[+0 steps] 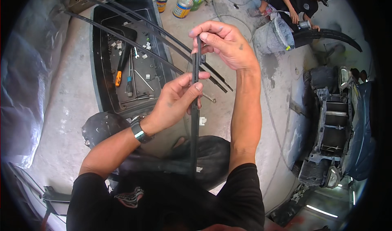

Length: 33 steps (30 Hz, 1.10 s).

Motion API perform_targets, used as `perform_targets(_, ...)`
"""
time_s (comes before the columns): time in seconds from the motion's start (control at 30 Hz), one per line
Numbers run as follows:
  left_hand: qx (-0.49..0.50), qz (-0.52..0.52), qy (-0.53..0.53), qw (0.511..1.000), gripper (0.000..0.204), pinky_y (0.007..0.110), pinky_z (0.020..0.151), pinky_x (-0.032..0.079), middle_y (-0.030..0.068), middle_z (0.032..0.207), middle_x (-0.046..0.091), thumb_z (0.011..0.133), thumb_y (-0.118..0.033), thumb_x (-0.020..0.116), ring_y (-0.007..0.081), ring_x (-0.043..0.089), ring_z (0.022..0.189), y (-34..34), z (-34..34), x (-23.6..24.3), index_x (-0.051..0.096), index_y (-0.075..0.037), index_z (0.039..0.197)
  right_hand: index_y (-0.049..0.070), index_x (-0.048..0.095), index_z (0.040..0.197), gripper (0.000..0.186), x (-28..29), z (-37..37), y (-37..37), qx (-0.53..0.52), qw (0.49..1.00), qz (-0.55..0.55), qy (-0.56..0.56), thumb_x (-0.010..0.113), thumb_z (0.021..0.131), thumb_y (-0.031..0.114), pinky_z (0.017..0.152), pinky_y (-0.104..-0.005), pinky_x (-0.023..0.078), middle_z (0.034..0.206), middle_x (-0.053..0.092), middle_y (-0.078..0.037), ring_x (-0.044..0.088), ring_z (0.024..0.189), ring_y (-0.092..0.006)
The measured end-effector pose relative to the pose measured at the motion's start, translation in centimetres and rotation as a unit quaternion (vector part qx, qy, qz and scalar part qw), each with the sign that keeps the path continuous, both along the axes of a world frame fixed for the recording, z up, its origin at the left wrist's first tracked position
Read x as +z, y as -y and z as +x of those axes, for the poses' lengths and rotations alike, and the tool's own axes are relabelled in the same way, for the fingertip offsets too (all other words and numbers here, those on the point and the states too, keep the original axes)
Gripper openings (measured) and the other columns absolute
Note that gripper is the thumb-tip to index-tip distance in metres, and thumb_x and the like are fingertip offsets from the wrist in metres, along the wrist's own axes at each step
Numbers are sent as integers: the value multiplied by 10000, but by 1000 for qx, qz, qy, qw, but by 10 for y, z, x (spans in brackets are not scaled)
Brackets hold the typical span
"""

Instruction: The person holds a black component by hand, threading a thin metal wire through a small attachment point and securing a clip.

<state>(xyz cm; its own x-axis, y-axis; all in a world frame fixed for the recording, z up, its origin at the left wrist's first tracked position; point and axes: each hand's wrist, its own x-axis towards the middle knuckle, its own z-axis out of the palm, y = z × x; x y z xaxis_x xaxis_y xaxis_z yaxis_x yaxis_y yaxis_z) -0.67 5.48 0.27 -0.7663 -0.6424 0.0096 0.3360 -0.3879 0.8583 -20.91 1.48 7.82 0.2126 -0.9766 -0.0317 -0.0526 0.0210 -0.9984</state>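
A long, narrow black trim strip (194, 129) stands upright in front of me, its lower end by my lap. My left hand (178, 95) is closed around its middle, thumb on the near face. Higher up, my right hand (230, 45) pinches the strip's top end between thumb and fingers. A small black clip-like piece (202, 59) sits at the strip's side just below the right hand. Further black strips (134, 48) lie slanting across the black plastic bin (97, 67), their near ends reaching just behind my hands.
The bin holds an orange-ended tool (118, 78), a blue-handled screwdriver (129, 86) and white clips. Paint cans (183, 8) stand beyond. At upper right a person (292, 6) works beside a grey bucket (272, 37). A stripped car front (332, 120) stands right; plastic sheeting (28, 75) hangs left.
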Motion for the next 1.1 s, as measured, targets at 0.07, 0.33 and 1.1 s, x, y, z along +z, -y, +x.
perform_targets(0.07, -1, 3, 2, 1000, 377, 189, 546, 443, -33, 811, 549, 1027, -246, 534, 40, 569, 695, -1, 1, 3, 542, -48, 1348, -5, 654, 1116, 228, 4, -1, 2, 1, 999, 3, -39, 611, 963, 158, 746, -317, 560, 929, 671, -58, 662, 842, -161)
perform_targets(0.33, 3, 8, 7, 1000, 371, 180, 515, 416, -69, 812, 533, 1020, -246, 545, 12, 558, 695, -1, 5, 3, 545, -70, 1347, -12, 691, 1077, 202, 16, 14, -2, -27, 985, -11, -168, 612, 958, 130, 711, -261, 532, 840, 658, -15, 623, 766, -98)
perform_targets(1.1, 21, 16, 7, 1000, 360, 175, 483, 416, -45, 810, 552, 1029, -244, 522, 26, 576, 677, -1, 5, -4, 557, -43, 1326, -71, 670, 961, 190, 24, 39, -8, -79, 947, -17, -312, 586, 908, 91, 589, -266, 485, 719, 627, -44, 613, 642, -99)
